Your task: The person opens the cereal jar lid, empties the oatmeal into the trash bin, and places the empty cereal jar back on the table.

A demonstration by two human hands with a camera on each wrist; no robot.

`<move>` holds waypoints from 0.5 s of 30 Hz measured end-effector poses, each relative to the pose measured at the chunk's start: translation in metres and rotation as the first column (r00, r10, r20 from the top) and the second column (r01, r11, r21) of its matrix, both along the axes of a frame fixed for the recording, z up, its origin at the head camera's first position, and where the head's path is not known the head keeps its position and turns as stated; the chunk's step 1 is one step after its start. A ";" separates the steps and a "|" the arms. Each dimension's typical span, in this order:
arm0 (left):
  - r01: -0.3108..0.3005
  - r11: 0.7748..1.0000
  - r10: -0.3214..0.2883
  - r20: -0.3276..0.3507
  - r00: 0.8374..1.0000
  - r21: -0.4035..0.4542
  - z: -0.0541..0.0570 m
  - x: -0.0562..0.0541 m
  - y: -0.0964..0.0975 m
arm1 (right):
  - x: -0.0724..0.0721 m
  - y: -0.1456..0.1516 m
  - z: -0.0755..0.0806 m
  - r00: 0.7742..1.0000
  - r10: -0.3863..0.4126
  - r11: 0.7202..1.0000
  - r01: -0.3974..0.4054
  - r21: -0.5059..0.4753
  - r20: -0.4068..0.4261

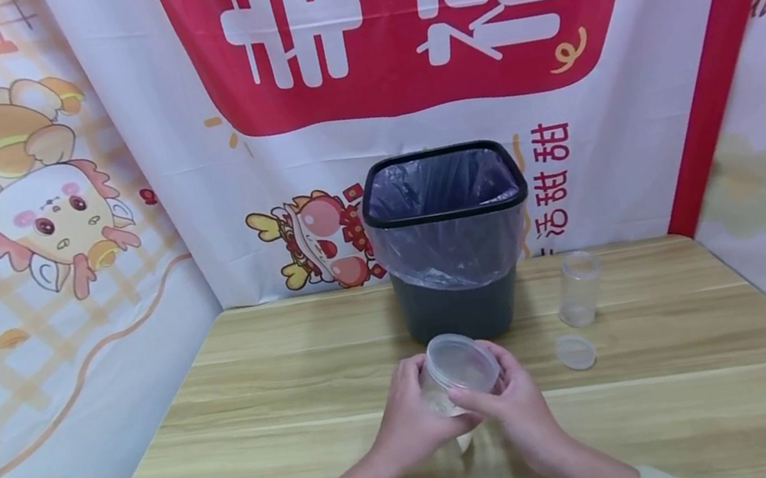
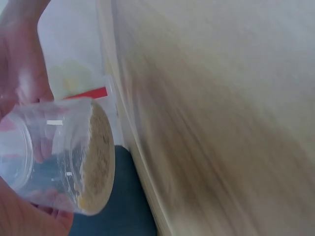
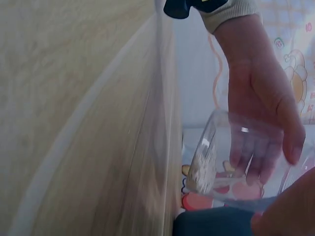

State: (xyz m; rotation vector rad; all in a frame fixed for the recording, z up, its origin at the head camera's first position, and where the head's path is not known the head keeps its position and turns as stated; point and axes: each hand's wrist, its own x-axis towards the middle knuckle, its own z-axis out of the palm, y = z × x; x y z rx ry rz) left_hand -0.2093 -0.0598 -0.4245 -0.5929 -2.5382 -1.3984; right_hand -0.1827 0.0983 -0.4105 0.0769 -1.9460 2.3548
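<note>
Both hands hold a clear plastic jar (image 1: 438,400) above the table, in front of a bin. A pale layer of powder or fine grains (image 2: 101,160) lies at the jar's base; the right wrist view shows the same layer (image 3: 203,172) through the wall. On top is a round translucent lid (image 1: 463,362), tilted toward the head camera. My left hand (image 1: 412,413) wraps the jar's body from the left. From the right, my right hand (image 1: 521,409) grips around the lid's rim, thumb on the near side. Some fingers are hidden behind the jar.
The dark bin (image 1: 459,307) with a purple-tinted liner (image 1: 446,254) stands at the table's back edge. Right of it are a clear uncovered jar (image 1: 579,292) and a loose round lid (image 1: 575,352) on the wooden table (image 1: 287,390). Printed cloths hang behind and beside.
</note>
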 end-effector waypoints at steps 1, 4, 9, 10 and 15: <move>0.017 1.000 -0.017 0.015 1.000 0.012 0.000 -0.001 -0.001 | -0.001 0.002 0.000 1.000 0.018 1.000 -0.018 0.003 -0.006; 0.072 0.996 -0.075 0.051 0.996 0.043 0.000 -0.002 -0.005 | -0.002 0.008 -0.001 0.998 0.059 0.998 -0.059 0.019 -0.009; 0.163 0.984 -0.169 0.096 0.981 0.066 0.000 -0.004 -0.012 | -0.002 0.016 -0.003 0.992 0.127 0.991 -0.127 0.040 -0.012; 0.181 0.981 -0.188 0.107 0.976 0.070 0.000 -0.005 -0.013 | -0.002 0.018 -0.004 0.988 0.153 0.988 -0.152 0.038 -0.022; 0.256 0.962 -0.269 0.162 0.950 0.095 0.000 -0.007 -0.018 | -0.008 0.029 -0.008 0.941 0.329 0.944 -0.327 0.035 -0.086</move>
